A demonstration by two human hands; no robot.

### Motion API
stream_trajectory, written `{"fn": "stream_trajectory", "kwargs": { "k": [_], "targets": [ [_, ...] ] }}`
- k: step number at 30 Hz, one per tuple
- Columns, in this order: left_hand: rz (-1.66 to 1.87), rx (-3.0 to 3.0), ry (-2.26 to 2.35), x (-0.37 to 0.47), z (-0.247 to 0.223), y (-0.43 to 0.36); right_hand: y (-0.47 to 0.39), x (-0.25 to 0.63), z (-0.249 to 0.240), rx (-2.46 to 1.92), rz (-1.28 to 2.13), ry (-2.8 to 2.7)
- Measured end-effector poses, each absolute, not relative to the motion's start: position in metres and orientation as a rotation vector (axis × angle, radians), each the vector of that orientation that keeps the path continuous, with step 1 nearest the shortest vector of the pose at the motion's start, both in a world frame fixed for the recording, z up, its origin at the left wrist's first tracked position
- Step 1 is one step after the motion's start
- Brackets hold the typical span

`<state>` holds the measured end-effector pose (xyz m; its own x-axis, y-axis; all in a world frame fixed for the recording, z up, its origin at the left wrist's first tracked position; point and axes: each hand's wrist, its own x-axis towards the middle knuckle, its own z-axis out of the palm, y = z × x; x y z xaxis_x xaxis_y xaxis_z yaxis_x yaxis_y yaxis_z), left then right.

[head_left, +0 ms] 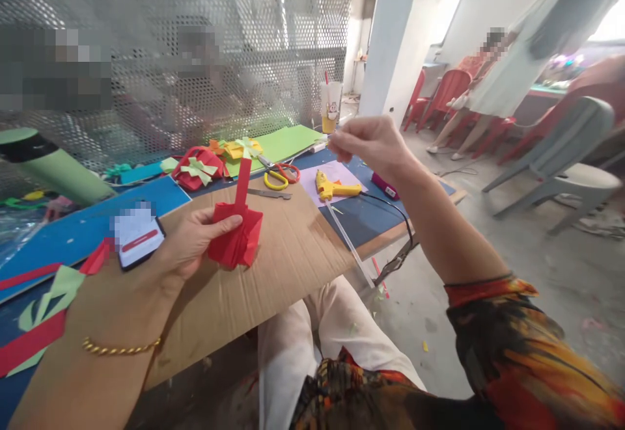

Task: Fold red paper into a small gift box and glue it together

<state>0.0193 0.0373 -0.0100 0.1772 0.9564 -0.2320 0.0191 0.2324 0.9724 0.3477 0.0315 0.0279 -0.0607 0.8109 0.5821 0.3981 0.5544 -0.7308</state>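
My left hand [195, 238] grips a small red folded-paper basket [237, 238] just above a brown cardboard sheet [273, 267]. A red paper strip [243, 183] rises upright from the basket. My right hand [368, 144] is raised to the right, above the table's far edge. Its fingertips are pinched together; whether they hold something thin I cannot tell. A yellow glue gun [334, 187] lies on a lilac paper below the right hand, with a clear glue stick [349, 241] beside it.
Red-and-yellow scissors [279, 175], finished paper baskets [198, 170], green paper [283, 142], a phone [138, 238] and paper scraps [43, 313] lie on the blue table. A cup [331, 106] stands at the back. Plastic chairs [561, 157] and a seated person are at right.
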Motion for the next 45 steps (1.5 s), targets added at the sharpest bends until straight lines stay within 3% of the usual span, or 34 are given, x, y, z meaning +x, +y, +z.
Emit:
{"fn": "stream_trajectory", "kwargs": {
  "k": [7,12,18,27,34,39,45],
  "targets": [
    [1.270,1.107,1.115,0.007,-0.017,0.055,0.033,0.338,-0.024,-1.439,0.112,-1.974],
    [1.216,1.087,1.105,0.003,-0.023,0.061,0.063,0.265,-0.016,-1.582,-0.040,-2.474],
    [1.215,1.065,1.111,-0.004,-0.026,0.065,0.126,0.236,-0.004,-1.833,-0.089,-2.394],
    [1.166,1.063,1.090,-0.005,-0.021,0.060,0.176,0.224,-0.030,-1.993,0.246,-2.181],
    [1.132,0.959,1.047,-0.002,-0.021,0.060,0.140,0.255,-0.001,-1.706,0.562,-1.852],
    [1.157,0.916,1.078,-0.003,-0.023,0.063,0.081,0.263,0.004,-1.170,1.266,-1.556],
    [1.222,0.932,1.079,-0.011,-0.018,0.066,0.062,0.254,-0.010,-1.122,1.205,-1.940]
  ]
}}
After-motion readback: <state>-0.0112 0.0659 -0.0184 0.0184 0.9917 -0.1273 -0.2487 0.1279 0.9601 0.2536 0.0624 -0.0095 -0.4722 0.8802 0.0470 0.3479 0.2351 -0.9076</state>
